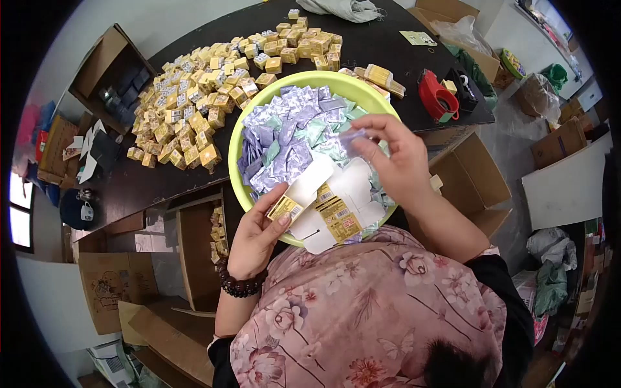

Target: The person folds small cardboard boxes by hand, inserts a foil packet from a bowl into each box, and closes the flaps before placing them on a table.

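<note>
A yellow-green basin in front of me holds many small purple sachets and mint-green sachets. My left hand is closed around a small yellow-and-white carton, whose white flap stands open toward the basin. Above the sachets, my right hand pinches a purple sachet, slightly blurred. Unfolded white-and-yellow cartons lie on the near side of the basin, beside my left hand.
Many small yellow boxes are heaped on the dark table. A red tape dispenser sits at the right, near a black holder. Open cardboard boxes stand right of me, and another cardboard box is below left.
</note>
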`<action>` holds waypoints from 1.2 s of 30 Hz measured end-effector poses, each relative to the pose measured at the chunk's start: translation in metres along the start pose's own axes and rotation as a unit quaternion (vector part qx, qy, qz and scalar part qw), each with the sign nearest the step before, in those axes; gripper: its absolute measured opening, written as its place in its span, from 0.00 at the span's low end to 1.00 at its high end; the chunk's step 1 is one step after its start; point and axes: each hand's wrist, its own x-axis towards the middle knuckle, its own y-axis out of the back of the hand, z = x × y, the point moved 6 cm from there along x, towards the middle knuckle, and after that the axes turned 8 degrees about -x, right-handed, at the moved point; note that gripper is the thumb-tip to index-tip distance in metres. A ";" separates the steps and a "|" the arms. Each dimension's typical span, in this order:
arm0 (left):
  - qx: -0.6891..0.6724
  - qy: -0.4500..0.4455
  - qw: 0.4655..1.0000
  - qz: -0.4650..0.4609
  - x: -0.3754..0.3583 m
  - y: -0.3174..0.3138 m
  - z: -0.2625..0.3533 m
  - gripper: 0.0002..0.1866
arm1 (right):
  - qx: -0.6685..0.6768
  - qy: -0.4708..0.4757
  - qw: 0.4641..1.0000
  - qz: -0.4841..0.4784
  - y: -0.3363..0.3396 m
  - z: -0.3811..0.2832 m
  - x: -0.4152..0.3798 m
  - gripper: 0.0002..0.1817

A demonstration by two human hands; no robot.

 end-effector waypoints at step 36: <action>-0.242 0.127 0.952 -0.135 -0.004 -0.047 -0.003 0.22 | -0.124 0.350 0.922 -0.108 -0.046 -0.040 -0.045 0.17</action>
